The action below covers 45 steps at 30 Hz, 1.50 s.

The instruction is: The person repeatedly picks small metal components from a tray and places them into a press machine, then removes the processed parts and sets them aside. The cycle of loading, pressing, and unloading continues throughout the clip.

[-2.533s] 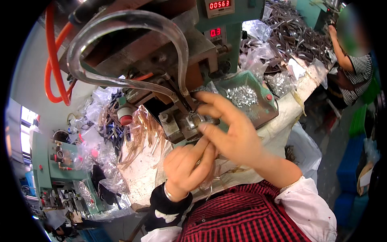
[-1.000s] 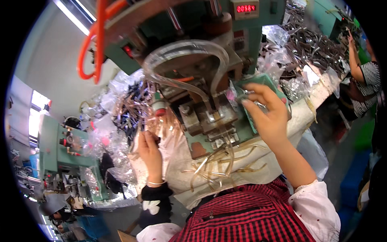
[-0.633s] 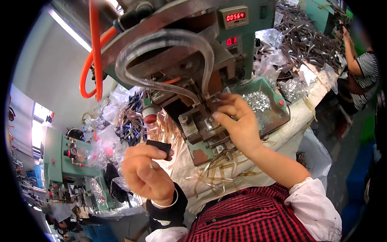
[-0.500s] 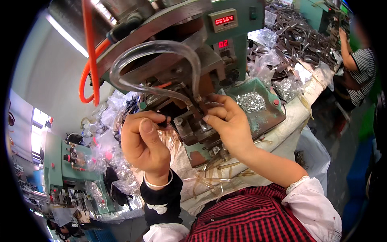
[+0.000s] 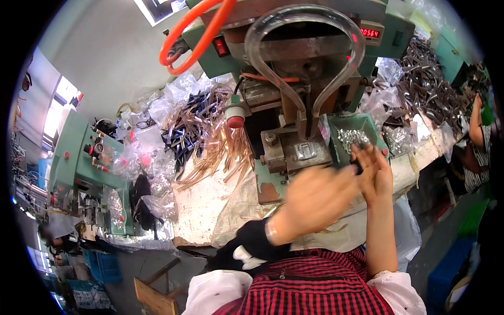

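Both hands pulled off press | grip unclear, blurred | cluttered workbench, factory room

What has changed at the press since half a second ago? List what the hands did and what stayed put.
The left hand has left the press fixture and swung right and toward the body, blurred, meeting the right hand in front of the green tray of small metal parts. The right hand has also pulled back off the fixture. Whether either holds anything is unclear. The clear hose loop, orange hose and heaped amber strips stayed put.

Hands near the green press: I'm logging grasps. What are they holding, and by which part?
Cannot be told: the left hand is motion-blurred, and the right hand meets it, hiding anything between the fingers.
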Available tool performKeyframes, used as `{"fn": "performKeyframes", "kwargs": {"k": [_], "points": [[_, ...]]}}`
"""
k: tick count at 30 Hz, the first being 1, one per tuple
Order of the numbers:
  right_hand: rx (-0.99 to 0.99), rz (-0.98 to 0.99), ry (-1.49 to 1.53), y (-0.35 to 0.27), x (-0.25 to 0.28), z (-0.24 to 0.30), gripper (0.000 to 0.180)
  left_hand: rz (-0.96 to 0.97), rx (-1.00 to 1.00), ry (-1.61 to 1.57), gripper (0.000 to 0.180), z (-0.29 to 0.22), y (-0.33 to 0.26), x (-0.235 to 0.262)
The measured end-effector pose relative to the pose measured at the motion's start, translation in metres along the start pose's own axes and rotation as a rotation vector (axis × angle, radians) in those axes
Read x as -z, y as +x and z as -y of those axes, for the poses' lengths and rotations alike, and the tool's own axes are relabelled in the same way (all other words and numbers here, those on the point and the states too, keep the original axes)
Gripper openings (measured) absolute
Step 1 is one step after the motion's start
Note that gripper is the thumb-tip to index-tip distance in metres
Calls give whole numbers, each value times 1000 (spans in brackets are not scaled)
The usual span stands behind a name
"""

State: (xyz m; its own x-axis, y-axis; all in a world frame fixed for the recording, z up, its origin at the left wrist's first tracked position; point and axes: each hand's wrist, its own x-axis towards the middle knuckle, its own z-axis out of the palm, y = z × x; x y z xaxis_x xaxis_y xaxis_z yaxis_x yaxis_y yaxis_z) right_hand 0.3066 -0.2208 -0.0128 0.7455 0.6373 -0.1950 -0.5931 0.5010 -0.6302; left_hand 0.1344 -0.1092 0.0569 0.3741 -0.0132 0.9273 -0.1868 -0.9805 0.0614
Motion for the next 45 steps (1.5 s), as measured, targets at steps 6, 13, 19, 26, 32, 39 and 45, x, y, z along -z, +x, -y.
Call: {"fn": "performKeyframes", "kwargs": {"k": [6, 13, 19, 26, 32, 39, 45], "points": [[847, -8, -1327, 19, 10, -20, 20, 21, 837, 539, 32, 108, -84, 109], [974, -34, -1541, 20, 8, -24, 22, 649, 632, 540, 49, 253, -132, 58], [1162, -29, -1506, 21, -10, -25, 17, 789, 580, 341, 44, 242, -156, 96], [1093, -114, -1555, 12, -8, -24, 10, 581, 605, 253, 28, 184, -150, 133], [1041, -109, -1523, 8, -10, -23, 11, 425, 618, 493, 10, 152, -136, 152], [1044, -134, -1271, -3, 19, -3, 15, -165, 1065, -112, 11, 96, -91, 163], [889, -30, -1866, -18, 33, 12, 30, -46, 435, 103, 9, 16, -57, 110]]}}
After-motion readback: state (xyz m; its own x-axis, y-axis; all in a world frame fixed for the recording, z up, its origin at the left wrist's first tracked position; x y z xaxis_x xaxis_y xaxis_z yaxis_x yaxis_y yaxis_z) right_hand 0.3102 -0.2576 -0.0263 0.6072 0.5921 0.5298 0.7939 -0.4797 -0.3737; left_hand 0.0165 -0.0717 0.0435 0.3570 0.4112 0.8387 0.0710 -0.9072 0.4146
